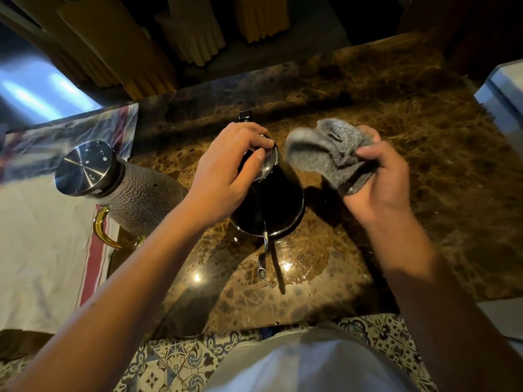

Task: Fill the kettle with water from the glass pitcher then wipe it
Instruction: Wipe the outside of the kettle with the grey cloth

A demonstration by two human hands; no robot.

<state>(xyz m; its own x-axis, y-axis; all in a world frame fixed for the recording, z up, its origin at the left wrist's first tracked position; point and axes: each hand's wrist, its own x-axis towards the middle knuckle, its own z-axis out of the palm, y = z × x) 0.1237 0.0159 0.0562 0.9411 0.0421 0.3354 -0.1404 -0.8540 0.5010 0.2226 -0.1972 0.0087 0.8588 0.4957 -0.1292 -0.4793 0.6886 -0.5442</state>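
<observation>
- Grey cloth (328, 157) is bunched in the right hand (379, 179), fingers curled round it, held just beside the kettle and apart from it.
- Left hand (226, 171) rests on top of the kettle (271, 205), thumb and fingers curled round the steel lid (268, 162).
- Kettle location: upright on the brown marble counter (396, 108), between the two hands. Its vertical axis is the long one; the thin gooseneck spout (263, 258) points toward the person, the black handle (245, 116) away.
- Glass pitcher (135, 193) stands to the left on a white red-striped towel (51, 250), steel cap on, amber handle toward the person.
- Step in hand, as judged: filling appears done; wiping is about to start.
- Next move calls for bringing the cloth against the dark body while the left hand steadies the top.
- Wet patches show on the counter near the spout.
</observation>
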